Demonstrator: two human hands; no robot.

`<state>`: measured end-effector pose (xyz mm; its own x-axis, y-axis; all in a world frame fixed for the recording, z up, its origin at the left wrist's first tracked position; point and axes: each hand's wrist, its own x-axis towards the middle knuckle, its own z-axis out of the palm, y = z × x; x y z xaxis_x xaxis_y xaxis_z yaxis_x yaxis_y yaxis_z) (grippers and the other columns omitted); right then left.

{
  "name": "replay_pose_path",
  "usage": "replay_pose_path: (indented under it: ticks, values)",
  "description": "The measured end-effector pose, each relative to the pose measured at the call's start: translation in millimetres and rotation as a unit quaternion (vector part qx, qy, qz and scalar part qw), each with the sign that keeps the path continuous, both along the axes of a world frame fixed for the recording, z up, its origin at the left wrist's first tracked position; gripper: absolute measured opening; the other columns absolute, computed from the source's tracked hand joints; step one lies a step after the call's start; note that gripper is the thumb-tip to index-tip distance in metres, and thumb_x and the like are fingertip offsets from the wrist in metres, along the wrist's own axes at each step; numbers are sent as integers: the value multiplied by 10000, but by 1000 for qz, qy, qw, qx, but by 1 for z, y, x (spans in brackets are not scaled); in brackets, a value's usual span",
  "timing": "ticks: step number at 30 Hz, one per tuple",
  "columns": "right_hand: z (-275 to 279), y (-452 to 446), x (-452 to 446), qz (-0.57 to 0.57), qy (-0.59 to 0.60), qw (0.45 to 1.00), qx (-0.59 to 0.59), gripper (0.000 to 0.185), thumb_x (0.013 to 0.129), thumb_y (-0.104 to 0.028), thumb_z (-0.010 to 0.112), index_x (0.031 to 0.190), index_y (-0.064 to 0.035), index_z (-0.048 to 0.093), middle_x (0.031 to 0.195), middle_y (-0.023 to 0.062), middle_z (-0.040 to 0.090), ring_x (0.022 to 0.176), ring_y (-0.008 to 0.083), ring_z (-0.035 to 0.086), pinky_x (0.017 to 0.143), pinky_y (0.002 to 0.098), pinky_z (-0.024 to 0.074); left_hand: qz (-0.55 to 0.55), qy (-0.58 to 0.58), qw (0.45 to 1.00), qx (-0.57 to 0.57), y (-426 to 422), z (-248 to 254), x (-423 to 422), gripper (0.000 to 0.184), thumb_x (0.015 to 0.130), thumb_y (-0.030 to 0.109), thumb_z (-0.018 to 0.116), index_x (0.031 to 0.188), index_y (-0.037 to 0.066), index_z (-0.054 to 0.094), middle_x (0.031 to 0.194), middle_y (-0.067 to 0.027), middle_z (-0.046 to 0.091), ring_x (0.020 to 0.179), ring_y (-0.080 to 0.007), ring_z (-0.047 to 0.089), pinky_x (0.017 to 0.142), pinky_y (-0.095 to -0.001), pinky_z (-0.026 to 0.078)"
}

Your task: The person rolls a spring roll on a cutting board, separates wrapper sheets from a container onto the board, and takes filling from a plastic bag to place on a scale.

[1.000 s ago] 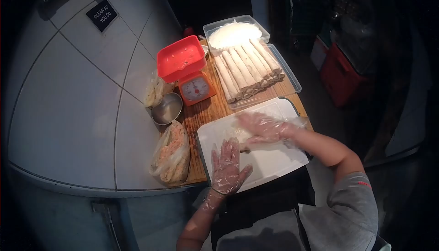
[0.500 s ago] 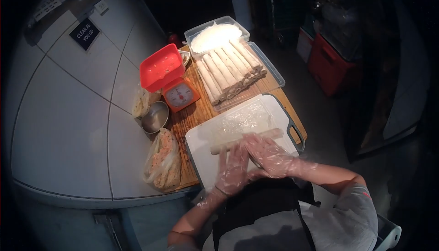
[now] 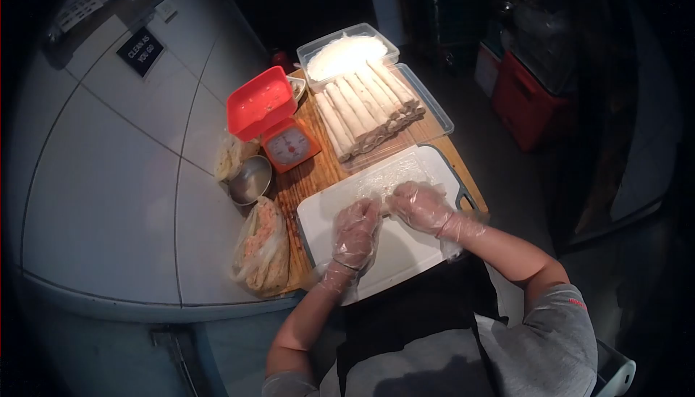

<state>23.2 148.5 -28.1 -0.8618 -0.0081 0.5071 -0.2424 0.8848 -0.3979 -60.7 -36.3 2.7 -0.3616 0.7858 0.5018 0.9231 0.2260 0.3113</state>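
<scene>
Honestly, left hand [image 3: 355, 232] and right hand [image 3: 420, 207] curl half-closed at the wrapper [image 3: 385, 175], can't tell if gripping; probably light, floppy, tearable, so edges need soft fingertips.

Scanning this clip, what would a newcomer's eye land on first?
Most likely the bright stack of pale rolls at the far side of the table, just in front of a clear plastic container. The red tray on the orange kitchen scale stands out to its left. Nearer, the left hand and right hand, in clear plastic gloves, are close together over the white cutting board.
</scene>
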Motion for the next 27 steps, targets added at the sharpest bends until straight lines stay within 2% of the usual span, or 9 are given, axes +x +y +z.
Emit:
replay_pose_path:
  ticks: [4, 8, 10, 13, 14, 19, 21, 22, 27]
  values:
    - [16, 0, -22, -111, -86, 988, 69, 88, 790, -146, 606, 777, -60, 618, 867, 136, 605, 869, 335, 603, 773, 473, 478, 34, 58, 998, 19, -10, -5, -14, 400, 788, -11, 672, 1181, 39, 617, 997, -146, 633, 945, -357, 598, 813, -408, 485]
    - [9, -44, -27, -75, 25, 996, -27, 148, 837, -177, 566, 809, -51, 640, 880, 157, 618, 878, 358, 602, 800, 472, 476, -43, -30, 999, 6, -19, -35, -47, 435, 770, -65, 665, 1188, 46, 616, 1004, -146, 650, 909, -343, 619, 789, -412, 501]
    - [1, -56, -31, -70, 71, 993, -55, 193, 878, -198, 544, 835, -44, 652, 860, 170, 624, 873, 370, 604, 805, 467, 473, -31, 7, 999, 22, -18, -23, -40, 445, 763, -63, 671, 1190, 51, 616, 1000, -145, 654, 897, -339, 625, 769, -408, 505]
    - [9, -31, -13, -102, -50, 982, -154, 272, 940, -234, 521, 850, -15, 656, 843, 185, 633, 873, 368, 608, 796, 458, 464, -21, 15, 999, 20, -16, -11, -33, 447, 762, -48, 678, 1192, 58, 615, 1010, -144, 657, 899, -340, 626, 762, -405, 508]
    - [15, -18, -8, -125, -132, 948, -262, 386, 951, -351, 550, 861, 5, 667, 841, 206, 643, 843, 365, 603, 784, 410, 466, -17, 10, 1000, 15, -16, -9, -32, 446, 763, -41, 680, 1193, 60, 614, 1016, -144, 656, 904, -341, 625, 763, -405, 508]
    - [33, 45, 28, -113, -237, 889, -375, 237, 891, -235, 654, 913, 1, 668, 859, 173, 651, 837, 343, 619, 786, 400, 497, -20, 41, 999, 4, -15, 5, -30, 440, 766, 5, 696, 1194, 68, 616, 1043, -150, 645, 934, -353, 615, 811, -429, 496]
    - [32, 51, 29, -53, -99, 990, -84, 238, 824, -229, 699, 965, -39, 673, 861, 153, 651, 843, 337, 628, 756, 421, 500, -31, 29, 999, -2, -5, 0, -28, 416, 786, 36, 680, 1194, 60, 607, 1054, -154, 635, 959, -354, 606, 839, -434, 487]
    - [31, 52, 26, -16, -22, 997, 67, 265, 791, -227, 722, 990, -59, 675, 861, 143, 651, 847, 335, 633, 742, 432, 502, -38, 16, 999, -9, 5, -14, -29, 394, 806, 60, 661, 1195, 54, 598, 1057, -158, 629, 977, -353, 600, 857, -435, 482]
    - [12, 11, 6, 0, -24, 1000, 19, 251, 776, -145, 735, 1018, -108, 682, 851, 107, 644, 805, 321, 633, 687, 415, 518, -59, -8, 997, 51, 22, -34, -17, 340, 795, 13, 637, 1133, 43, 632, 1072, -146, 631, 980, -336, 614, 838, -417, 501]
